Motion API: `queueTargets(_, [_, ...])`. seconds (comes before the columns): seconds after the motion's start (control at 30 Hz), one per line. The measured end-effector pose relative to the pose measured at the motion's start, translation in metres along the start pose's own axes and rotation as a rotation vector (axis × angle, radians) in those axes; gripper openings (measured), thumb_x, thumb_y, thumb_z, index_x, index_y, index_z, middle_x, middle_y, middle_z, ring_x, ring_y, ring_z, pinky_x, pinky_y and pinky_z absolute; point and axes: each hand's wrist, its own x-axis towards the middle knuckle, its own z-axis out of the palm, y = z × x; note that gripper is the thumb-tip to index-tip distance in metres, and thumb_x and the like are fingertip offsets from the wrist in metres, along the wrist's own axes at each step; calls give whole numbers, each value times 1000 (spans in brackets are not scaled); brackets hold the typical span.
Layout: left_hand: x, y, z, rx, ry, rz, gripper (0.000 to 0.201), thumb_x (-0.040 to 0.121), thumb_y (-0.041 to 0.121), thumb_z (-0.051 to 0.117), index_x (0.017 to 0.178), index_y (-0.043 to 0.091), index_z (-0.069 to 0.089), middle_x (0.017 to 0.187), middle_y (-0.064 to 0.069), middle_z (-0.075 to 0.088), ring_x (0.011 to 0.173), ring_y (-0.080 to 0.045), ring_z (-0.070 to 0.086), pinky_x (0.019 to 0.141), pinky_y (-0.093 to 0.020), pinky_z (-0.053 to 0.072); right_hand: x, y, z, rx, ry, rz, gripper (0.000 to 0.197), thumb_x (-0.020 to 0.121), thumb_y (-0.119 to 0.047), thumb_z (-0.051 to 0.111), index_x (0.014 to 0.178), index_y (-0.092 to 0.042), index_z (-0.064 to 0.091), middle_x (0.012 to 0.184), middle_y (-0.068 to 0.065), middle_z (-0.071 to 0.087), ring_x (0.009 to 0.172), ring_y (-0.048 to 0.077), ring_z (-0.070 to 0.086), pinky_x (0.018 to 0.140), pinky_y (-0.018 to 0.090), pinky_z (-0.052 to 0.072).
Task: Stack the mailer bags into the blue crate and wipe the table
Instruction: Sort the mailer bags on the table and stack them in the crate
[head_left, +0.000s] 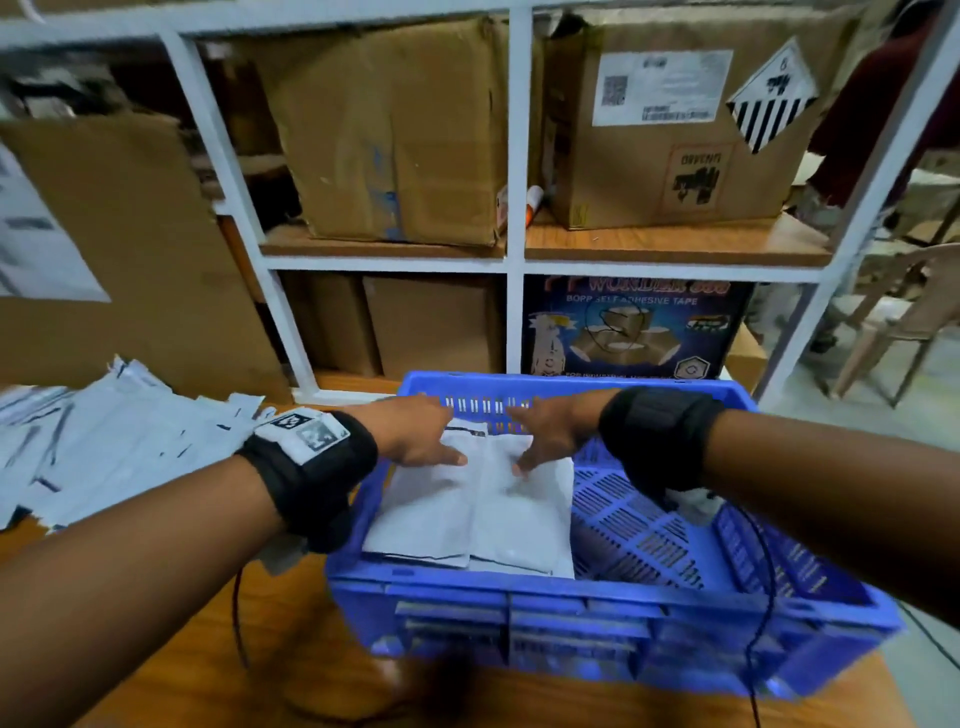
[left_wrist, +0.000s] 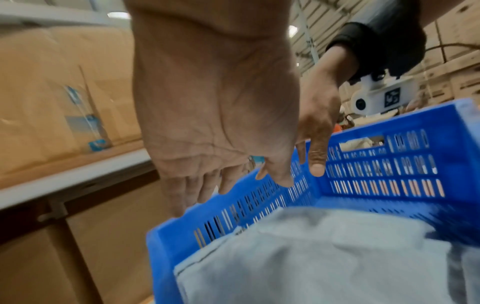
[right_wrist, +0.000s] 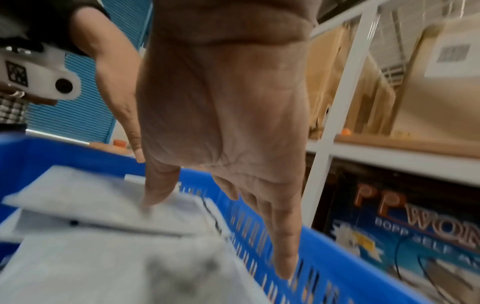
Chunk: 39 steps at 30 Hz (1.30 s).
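**Hands over mailer stack in crate**

Left hand and right hand are spread flat, fingers straight, gripping nothing, above the mailer bags stacked in the left half of the blue crate. Loose mailers lie on the table, left of the crate

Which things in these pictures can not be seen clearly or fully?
- Count of mailer bags in the blue crate: head view shows only the top layer.
- Print on the loose pile of bags: cut by the left edge, too small.
- Left hand contact with the bags: left wrist view is blurred.
- Right hand fingertips: head view, hidden behind the hand itself.
- Wiping cloth: in no view.
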Motion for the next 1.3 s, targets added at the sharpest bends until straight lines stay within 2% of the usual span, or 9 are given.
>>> queueTargets(0.13, [-40,-33,-14,-102,213,57,77,95,53,53,155,14,23,161,-14,18,150,-29,11,120,-36,17,-29,-32,-28,49,212,-28,86,91,-54,59,154,-14,17,153,17,33,135,34,41,109,41,36])
queueTargets(0.33, [-127,-101,28,-448,539,29,69,92,46,60,152,25,33,162,-5,20,150,-20,15,118,-35,20,-52,-117,-6,304,522,-89,87,90,-53,61,156,-26,12,164,12,5,147,30,23,116,37,27])
queueTargets(0.47, [-190,-151,88,-570,682,-61,63,94,47,56,151,34,32,162,8,18,149,-13,17,116,-37,25,-50,-195,24,638,753,-171,79,90,-44,65,154,-24,24,162,-2,21,149,12,16,117,41,30])
queueTargets(0.6, [-236,-211,158,-662,759,-194,61,92,44,58,148,30,37,160,4,26,146,-18,24,115,-44,30,-29,-278,69,847,903,-202,73,86,-47,65,149,-22,35,154,-4,32,143,19,32,111,49,37])
queueTargets(0.83, [-301,-286,263,-815,779,-323,57,94,33,61,147,24,41,154,-1,34,140,-17,32,110,-37,34,21,-408,137,921,803,-273,68,89,-47,59,148,-27,34,149,-5,37,135,14,41,101,47,47])
queueTargets(0.93, [-315,-310,288,-864,783,-351,56,94,30,62,146,25,42,152,2,35,136,-12,35,92,-17,45,48,-440,150,884,708,-302,70,89,-52,56,149,-27,31,149,-4,36,135,15,41,102,48,46])
queueTargets(1.0, [-317,-325,298,-884,773,-374,52,94,30,62,144,25,45,150,4,36,133,-11,38,85,-15,47,66,-454,154,883,677,-299,66,91,-47,59,149,-28,31,149,-4,36,135,16,41,102,49,46])
queueTargets(1.1, [-303,-347,300,-942,791,-389,41,95,29,61,135,27,54,141,8,46,120,-10,50,90,-31,52,96,-466,154,892,668,-272,65,91,-41,63,147,-26,34,147,-2,37,133,19,43,101,49,47])
queueTargets(1.3, [-235,-388,267,-1039,771,-319,27,95,20,62,122,20,63,111,8,62,93,14,55,67,-2,43,167,-460,137,949,685,-114,61,91,-38,65,144,-24,40,147,1,40,129,22,46,100,49,47])
